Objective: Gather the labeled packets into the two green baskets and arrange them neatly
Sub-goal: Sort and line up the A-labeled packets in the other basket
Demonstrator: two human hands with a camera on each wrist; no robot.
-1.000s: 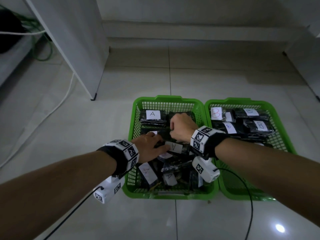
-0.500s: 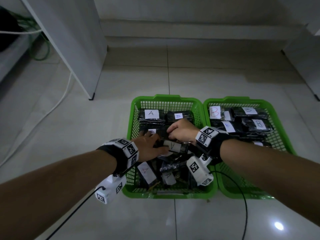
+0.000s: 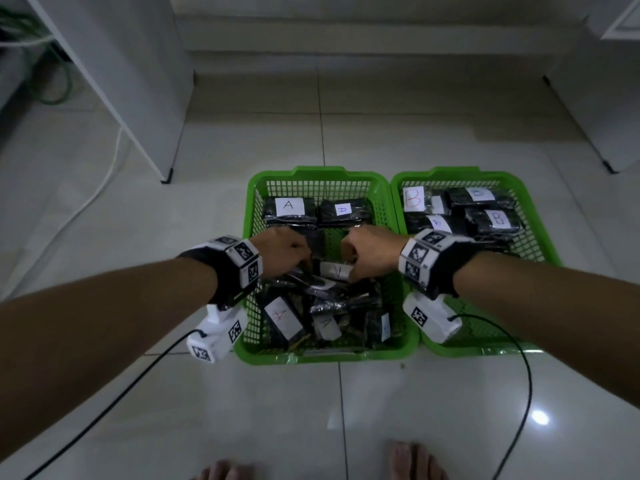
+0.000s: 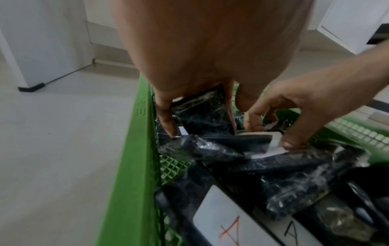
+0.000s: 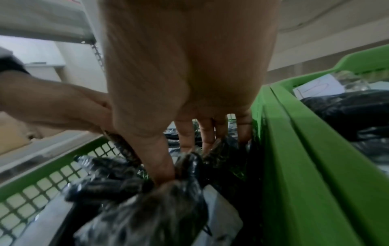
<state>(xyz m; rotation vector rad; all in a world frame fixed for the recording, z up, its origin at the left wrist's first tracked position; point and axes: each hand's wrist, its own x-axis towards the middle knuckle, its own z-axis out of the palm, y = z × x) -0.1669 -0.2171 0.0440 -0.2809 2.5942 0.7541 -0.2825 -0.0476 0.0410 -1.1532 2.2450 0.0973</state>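
Observation:
Two green baskets stand side by side on the floor. The left basket (image 3: 313, 173) holds black packets labeled A: two lie flat at its far end (image 3: 289, 211), several are jumbled at the near end (image 3: 284, 317). The right basket (image 3: 450, 174) holds packets labeled B (image 3: 495, 220) in rows. Both hands are in the middle of the left basket. My left hand (image 3: 289, 252) grips an upright black packet (image 4: 202, 114) between thumb and fingers. My right hand (image 3: 367, 252) pinches a packet with a white label (image 3: 337, 270), its thumb pressed on the wrap (image 5: 187, 166).
A white cabinet foot (image 3: 168, 178) and a white cable (image 3: 86, 199) are at the left. Another unit's foot (image 3: 607, 166) is at the right. Black wrist-camera cables (image 3: 523, 375) trail over the tiles. Bare feet (image 3: 412, 459) show at the bottom edge.
My left hand has moved off the labeled packet to the left and farther in, curling round an upright packet. My right hand has come nearer and taken the labeled packet's right end.

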